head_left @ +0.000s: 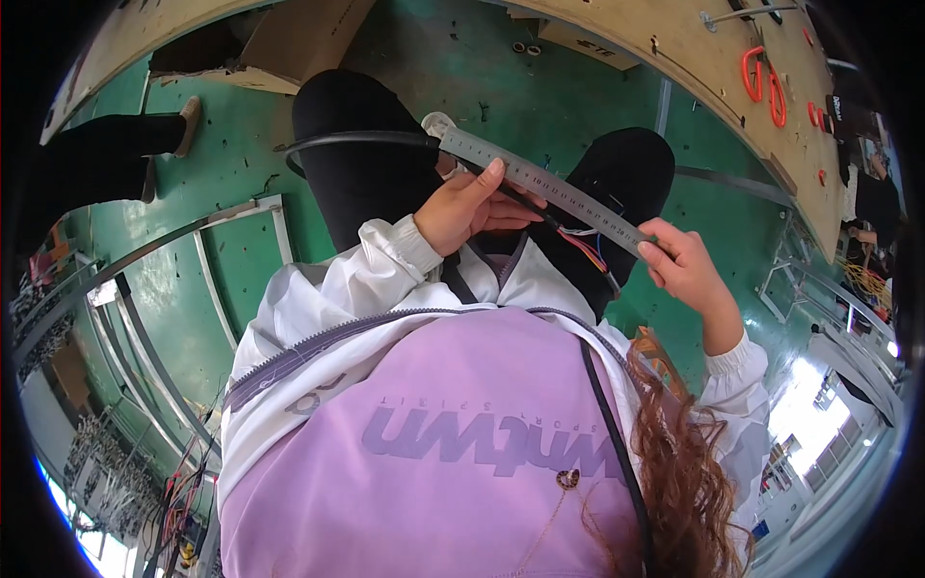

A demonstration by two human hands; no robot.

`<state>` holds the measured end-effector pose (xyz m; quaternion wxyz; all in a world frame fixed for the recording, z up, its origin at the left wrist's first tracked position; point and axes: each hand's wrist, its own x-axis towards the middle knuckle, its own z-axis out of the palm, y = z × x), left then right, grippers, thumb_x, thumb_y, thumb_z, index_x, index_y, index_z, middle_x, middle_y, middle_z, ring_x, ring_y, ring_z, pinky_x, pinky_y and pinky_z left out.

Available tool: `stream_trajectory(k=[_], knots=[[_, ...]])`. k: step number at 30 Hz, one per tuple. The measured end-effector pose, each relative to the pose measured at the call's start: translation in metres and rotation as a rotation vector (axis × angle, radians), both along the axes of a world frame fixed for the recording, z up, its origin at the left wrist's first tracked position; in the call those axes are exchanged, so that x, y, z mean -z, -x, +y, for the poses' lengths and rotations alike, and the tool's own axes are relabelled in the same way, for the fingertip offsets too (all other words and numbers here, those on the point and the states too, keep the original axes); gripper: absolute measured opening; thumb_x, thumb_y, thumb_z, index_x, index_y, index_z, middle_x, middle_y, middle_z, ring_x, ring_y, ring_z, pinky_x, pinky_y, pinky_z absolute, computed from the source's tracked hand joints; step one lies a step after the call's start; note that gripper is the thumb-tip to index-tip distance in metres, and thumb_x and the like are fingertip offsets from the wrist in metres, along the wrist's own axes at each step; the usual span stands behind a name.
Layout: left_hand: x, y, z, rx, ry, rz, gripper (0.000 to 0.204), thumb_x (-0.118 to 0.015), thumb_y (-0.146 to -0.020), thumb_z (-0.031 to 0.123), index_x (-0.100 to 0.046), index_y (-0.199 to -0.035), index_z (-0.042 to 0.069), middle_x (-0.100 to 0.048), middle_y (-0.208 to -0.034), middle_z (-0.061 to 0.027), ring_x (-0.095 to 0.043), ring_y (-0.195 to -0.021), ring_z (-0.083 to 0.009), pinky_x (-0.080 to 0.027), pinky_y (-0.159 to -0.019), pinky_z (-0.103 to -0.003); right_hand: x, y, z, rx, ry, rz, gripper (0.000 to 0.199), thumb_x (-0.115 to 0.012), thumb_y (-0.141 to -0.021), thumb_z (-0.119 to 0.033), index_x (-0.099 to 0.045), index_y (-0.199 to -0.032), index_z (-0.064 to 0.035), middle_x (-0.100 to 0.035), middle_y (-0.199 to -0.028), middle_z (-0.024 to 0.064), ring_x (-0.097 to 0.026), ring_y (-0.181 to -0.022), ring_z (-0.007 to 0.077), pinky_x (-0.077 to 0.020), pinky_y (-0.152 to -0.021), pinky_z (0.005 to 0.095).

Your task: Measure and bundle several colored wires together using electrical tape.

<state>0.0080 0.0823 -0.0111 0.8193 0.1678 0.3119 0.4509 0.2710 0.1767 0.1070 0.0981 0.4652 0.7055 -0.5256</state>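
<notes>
A steel ruler slants across the space over my knees, its left end higher than its right. My left hand is closed, with the thumb pressed on the ruler and the fingers curled under a black cable. That cable loops over my left knee and passes along beneath the ruler. Thin coloured wires fan out from its stripped end, between my two hands. At the ruler's lower right end, my right hand pinches it between thumb and fingers. A round whitish piece shows by the ruler's upper end.
Ahead curves a wooden workbench with red-handled scissors on it. A cardboard box is beneath its left part. Metal frames stand at the left, near another person's leg. The floor is green.
</notes>
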Motion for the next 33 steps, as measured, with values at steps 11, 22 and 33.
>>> stream_trajectory(k=[11,22,33], knots=[[-0.006,-0.002,0.005,-0.069,0.026,0.006,0.06,-0.031,-0.093,0.048,-0.046,-0.116,-0.004,-0.058,-0.107,-0.02,-0.059,-0.099,-0.0286,-0.047,-0.086,-0.034,0.031,0.006,0.004,-0.134,-0.047,0.16,0.014,-0.048,-0.088,-0.014,-0.048,-0.098,-0.0034,-0.05,-0.069,0.0053,-0.047,-0.043,0.0105,-0.038,-0.041,0.0244],[0.007,-0.007,0.011,-0.147,0.063,0.018,0.05,-0.036,-0.094,0.037,-0.047,-0.115,-0.006,-0.055,-0.113,-0.0207,-0.059,-0.099,-0.0322,-0.049,-0.084,-0.036,0.052,0.019,0.006,-0.023,0.435,0.047,0.022,-0.056,-0.084,-0.015,-0.048,-0.102,-0.007,-0.056,-0.066,0.0047,-0.048,-0.042,0.0101,-0.0381,-0.043,0.0241],[0.012,-0.005,0.012,-0.117,0.12,0.011,0.046,-0.036,-0.095,0.036,-0.044,-0.115,-0.005,-0.055,-0.111,-0.0219,-0.057,-0.102,-0.0343,-0.047,-0.087,-0.04,0.059,0.016,0.006,0.068,0.406,0.061,0.014,-0.059,-0.08,-0.007,-0.054,-0.093,-0.0031,-0.056,-0.063,0.0028,-0.041,-0.041,0.0052,-0.0302,-0.036,0.0205]])
